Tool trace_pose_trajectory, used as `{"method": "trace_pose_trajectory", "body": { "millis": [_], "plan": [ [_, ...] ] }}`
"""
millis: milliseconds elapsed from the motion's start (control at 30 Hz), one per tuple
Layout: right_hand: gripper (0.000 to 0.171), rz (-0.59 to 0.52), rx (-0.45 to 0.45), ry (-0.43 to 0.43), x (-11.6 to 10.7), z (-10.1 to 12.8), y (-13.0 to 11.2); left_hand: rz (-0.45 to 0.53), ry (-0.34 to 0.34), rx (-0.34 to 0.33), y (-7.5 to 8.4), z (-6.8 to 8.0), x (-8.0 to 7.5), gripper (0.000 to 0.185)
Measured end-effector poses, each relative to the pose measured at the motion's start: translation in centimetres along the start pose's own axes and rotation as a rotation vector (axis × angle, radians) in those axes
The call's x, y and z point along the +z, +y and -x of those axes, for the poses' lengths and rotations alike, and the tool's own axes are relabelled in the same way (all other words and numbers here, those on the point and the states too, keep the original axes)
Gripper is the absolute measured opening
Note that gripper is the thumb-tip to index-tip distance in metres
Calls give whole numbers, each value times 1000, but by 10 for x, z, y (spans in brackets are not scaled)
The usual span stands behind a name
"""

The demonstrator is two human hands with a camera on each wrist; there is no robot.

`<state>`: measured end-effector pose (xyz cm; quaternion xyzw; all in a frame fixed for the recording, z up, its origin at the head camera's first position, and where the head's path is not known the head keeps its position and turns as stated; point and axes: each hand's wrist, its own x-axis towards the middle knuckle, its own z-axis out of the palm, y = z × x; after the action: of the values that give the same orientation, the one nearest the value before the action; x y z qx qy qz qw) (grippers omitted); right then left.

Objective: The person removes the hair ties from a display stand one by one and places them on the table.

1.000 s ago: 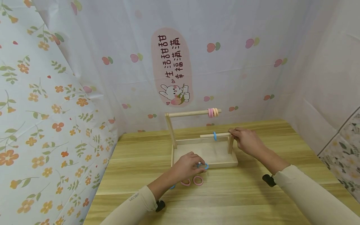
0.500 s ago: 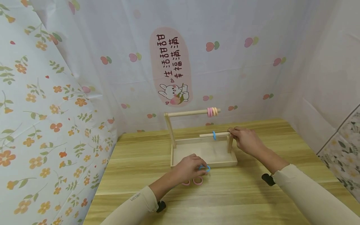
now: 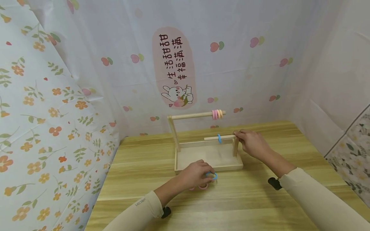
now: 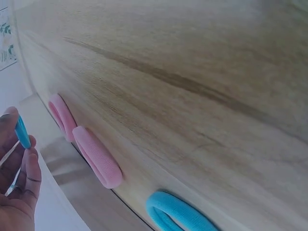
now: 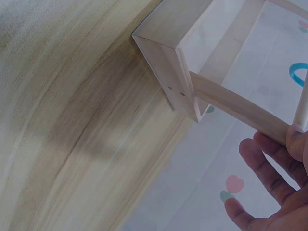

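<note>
My left hand (image 3: 196,174) pinches a blue hair tie (image 4: 22,132) between thumb and fingertips, just in front of a wooden rack (image 3: 214,168). On the table below that hand lie two pink hair ties (image 4: 98,159) and another blue hair tie (image 4: 179,211), mostly hidden by the hand in the head view. My right hand (image 3: 251,141) grips the top of the rack's short post (image 5: 236,103), at the end of the lower rod (image 3: 211,138). One blue hair tie (image 3: 219,138) hangs on this rod. Pink and yellow hair ties (image 3: 217,114) sit near the upper rod's free end.
The rack's shallow tray base stands on a wood-grain table (image 3: 231,205). Its tall post (image 3: 174,134) rises at the left. Behind the table hangs a printed curtain (image 3: 133,83), with a floral cloth (image 3: 57,128) along the left side.
My left hand has shifted slightly right and toward the table's front with the blue hair tie, covering more of the pink ones. The right hand stays on the post.
</note>
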<state>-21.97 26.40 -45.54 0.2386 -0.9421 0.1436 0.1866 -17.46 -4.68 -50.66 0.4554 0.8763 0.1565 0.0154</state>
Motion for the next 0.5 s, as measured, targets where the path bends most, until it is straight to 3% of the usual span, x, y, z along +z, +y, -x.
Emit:
{"method": "trace_pose_trajectory", "body": {
  "millis": [233, 500],
  "plan": [
    [22, -1, -10, 11, 1, 1, 2, -97, -49, 59, 1, -4, 3, 24],
    [22, -5, -14, 17, 1, 2, 1, -113, -66, 106, 4, -5, 6, 22]
  ]
}}
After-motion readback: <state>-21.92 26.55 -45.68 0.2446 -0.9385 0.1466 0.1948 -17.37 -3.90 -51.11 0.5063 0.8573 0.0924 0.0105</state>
